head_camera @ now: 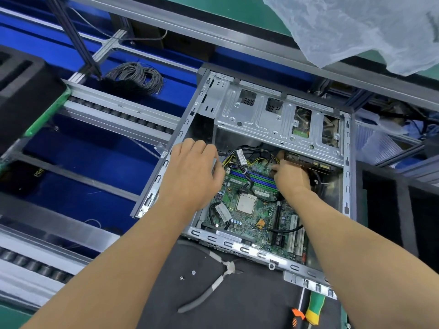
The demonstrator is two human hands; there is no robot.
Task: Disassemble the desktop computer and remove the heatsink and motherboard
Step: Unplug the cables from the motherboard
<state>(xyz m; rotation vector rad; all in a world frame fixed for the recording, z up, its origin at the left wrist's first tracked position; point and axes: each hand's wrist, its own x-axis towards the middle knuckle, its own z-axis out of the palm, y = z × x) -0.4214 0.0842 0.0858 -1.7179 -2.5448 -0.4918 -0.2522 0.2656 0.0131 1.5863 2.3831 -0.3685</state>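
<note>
Single head view — looking steeply down, close over the open computer case [346,162].

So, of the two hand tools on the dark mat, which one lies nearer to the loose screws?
The pliers, with grey handles, lie right beside the two screws. The green-handled screwdriver lies farther right.

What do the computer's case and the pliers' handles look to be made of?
The case looks like bare sheet steel: dull silver, stamped ribs and punched holes, thin folded edges. The pliers lying on the dark mat have grey handles with a matte, soft look, probably rubber or plastic sleeves over metal; the frame leaves that open.
</note>
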